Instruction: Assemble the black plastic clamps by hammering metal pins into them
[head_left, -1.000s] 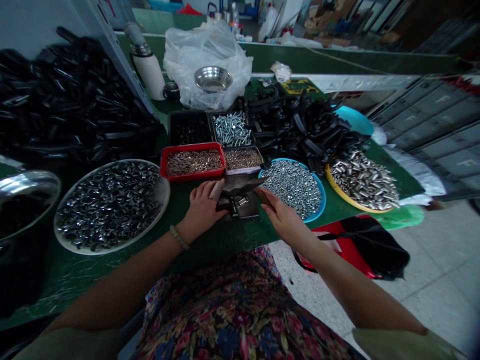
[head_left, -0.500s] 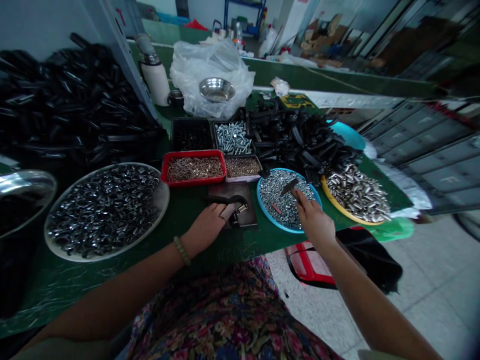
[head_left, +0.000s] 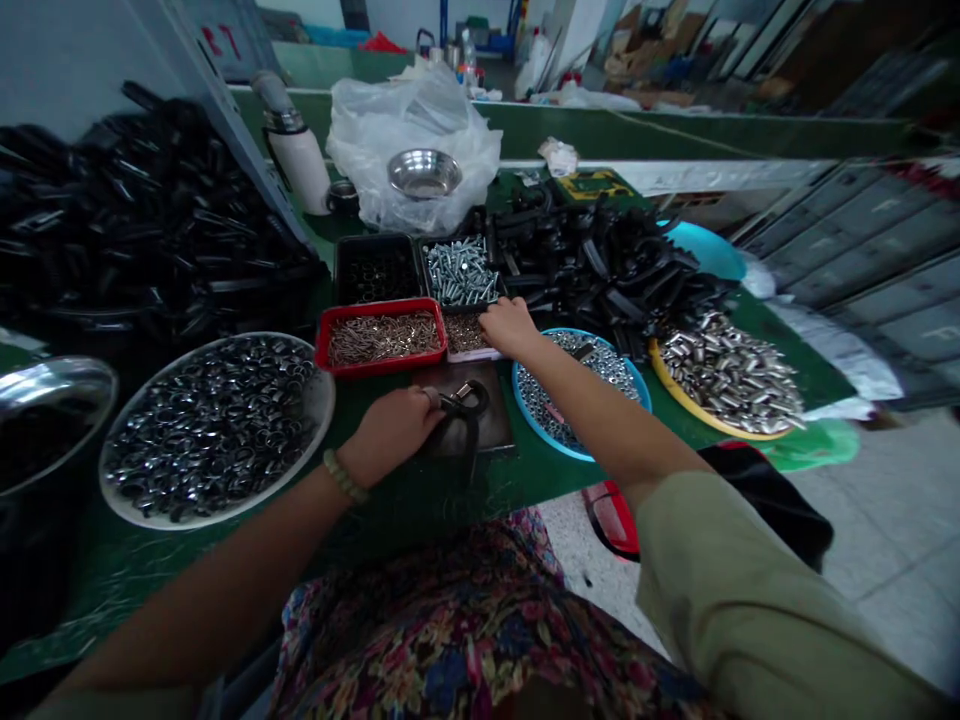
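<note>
My left hand [head_left: 401, 425] is closed around a black curved handle [head_left: 471, 430] with a shiny metal fitting at its upper end. The handle is over a flat metal plate [head_left: 491, 415] on the bench. My right hand [head_left: 510, 325] is at the right end of a small box of tiny brownish metal parts [head_left: 463, 332]. Its fingers are bent down together at the parts, and the fingertips are hidden. Under my right forearm, a blue tray [head_left: 646, 392] holds small silver nuts, with a hammer [head_left: 583, 352] lying on them, partly covered.
A red tray [head_left: 319, 350] of copper-coloured pins, a box of bolts [head_left: 461, 272] and a black box [head_left: 339, 270] stand behind the plate. A white tray [head_left: 324, 400] of dark rings is at left; a yellow tray [head_left: 660, 385] of metal sleeves, at right. Black handles [head_left: 592, 260] are heaped behind.
My right hand has let go of the hammer, leaving it in the blue tray, and moved left and forward to the small box. In my left hand the handle has turned.
</note>
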